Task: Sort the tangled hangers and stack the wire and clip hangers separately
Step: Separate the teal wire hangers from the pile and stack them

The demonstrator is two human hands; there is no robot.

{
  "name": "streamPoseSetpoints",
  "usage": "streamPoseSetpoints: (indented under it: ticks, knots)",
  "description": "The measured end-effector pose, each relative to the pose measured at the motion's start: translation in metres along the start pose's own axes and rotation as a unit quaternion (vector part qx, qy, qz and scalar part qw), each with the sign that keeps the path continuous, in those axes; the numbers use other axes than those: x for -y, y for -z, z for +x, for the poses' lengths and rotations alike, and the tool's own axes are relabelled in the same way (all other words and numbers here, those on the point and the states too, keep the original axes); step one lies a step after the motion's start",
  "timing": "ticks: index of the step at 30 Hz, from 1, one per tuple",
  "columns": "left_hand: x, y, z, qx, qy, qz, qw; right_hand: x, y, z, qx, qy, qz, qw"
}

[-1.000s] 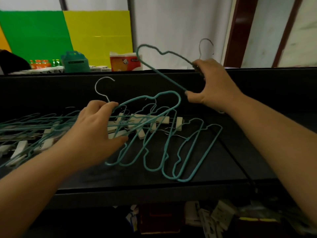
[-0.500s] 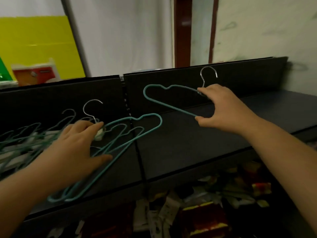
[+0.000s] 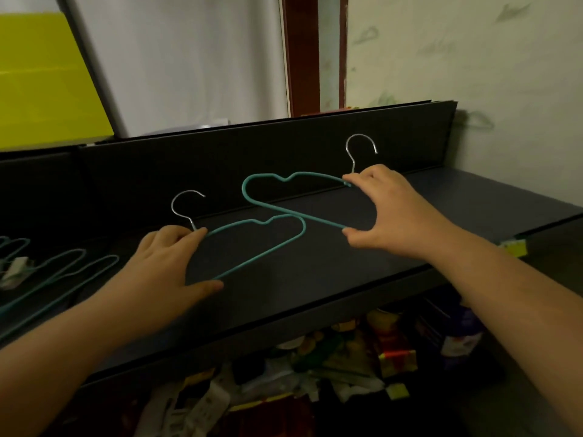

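Observation:
Two teal wire hangers with silver hooks are over the dark shelf (image 3: 347, 266). My left hand (image 3: 170, 266) grips one wire hanger (image 3: 284, 244) between fingers at its neck and thumb on its lower bar, low over the shelf. My right hand (image 3: 388, 212) pinches the other wire hanger (image 3: 252, 200) the same way, slightly higher and farther back; its tip crosses the first hanger's end. The remaining pile of teal hangers (image 3: 63, 272), some with pale clips (image 3: 15, 272), lies at the far left edge, partly out of view.
A black back panel (image 3: 252, 152) runs behind the shelf. Below the shelf's front edge lies a heap of colourful packets (image 3: 315, 367). A yellow board (image 3: 41, 80) stands at upper left, a pale wall (image 3: 473, 58) at right.
Both hands have carried their wire hangers rightward away from the pile to the bare part of the shelf, and the view has swung right. The left hanger came free of the tangle.

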State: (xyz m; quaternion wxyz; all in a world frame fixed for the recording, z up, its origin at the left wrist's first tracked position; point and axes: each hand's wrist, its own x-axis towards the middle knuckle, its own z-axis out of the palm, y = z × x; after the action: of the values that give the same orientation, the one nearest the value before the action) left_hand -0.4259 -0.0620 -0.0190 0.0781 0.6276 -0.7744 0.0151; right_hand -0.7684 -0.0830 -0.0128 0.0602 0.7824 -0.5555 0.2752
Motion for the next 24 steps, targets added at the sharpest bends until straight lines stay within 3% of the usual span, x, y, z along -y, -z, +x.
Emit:
streamPoseSetpoints:
  ticks: [5, 16, 24]
  knots:
    - [-0.026, -0.009, 0.045, 0.036, -0.002, -0.009, 0.999, -0.041, -0.008, 0.026, 0.005, -0.015, 0.021, 1.000]
    - [-0.087, -0.034, 0.159, 0.152, -0.096, -0.046, 0.983, -0.122, -0.013, 0.076, 0.049, -0.018, 0.054, 0.997]
    - [-0.117, -0.047, 0.192, 0.174, -0.063, -0.066, 0.980, -0.158, -0.013, 0.103, 0.112, 0.034, 0.080, 0.990]
